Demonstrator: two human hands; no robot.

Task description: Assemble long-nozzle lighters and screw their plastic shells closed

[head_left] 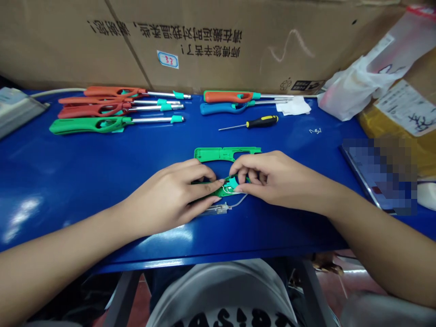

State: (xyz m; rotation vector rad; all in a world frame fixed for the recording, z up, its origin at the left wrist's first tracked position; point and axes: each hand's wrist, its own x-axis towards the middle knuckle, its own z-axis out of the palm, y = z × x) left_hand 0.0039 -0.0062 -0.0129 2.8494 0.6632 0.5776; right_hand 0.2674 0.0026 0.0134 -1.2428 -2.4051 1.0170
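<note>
My left hand is closed on the left part of an open green lighter half, its fingertips pressing near the inner parts. My right hand pinches at a teal trigger piece seated in that half, fingers curled. Thin white wires loop beside the trigger piece. Just in front, a clear fuel tank with a thin tube lies partly under my left hand. The matching green lighter half lies behind both hands, hollow side up. My fingers hide much of the lower half.
Several assembled long lighters lie at the back left, with orange and blue ones at the back middle. A screwdriver, small screws, white tissue and a phone lie rightward. A cardboard box walls the back.
</note>
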